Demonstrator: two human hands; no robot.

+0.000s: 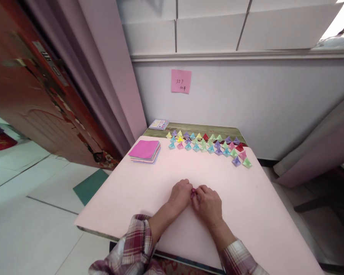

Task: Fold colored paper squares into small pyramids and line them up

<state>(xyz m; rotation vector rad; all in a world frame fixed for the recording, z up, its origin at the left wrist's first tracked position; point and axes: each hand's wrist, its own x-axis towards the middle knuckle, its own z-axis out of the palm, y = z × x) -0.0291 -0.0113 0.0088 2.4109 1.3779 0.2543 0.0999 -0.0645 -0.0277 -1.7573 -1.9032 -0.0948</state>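
Note:
Between my hands, low over the middle of the table, is a small folded magenta paper (193, 193), mostly covered by fingers. My left hand (181, 194) grips its left side with curled fingers. From the right, my right hand (208, 203) pinches the same paper with thumb and fingers. Its exact folded shape cannot be made out. Farther back stand several small folded paper pieces (203, 147) in rows, coloured yellow, purple, blue, green, pink and red. A stack of square paper sheets (145, 149), magenta on top, lies at the back left.
The table has a pale pink cover (126, 202). A pad of printed stickers or cards (159, 124) lies at the far left corner. A pink note (181, 81) is stuck on the wall. A green sheet (91, 184) lies on the floor beside a red door (46, 95).

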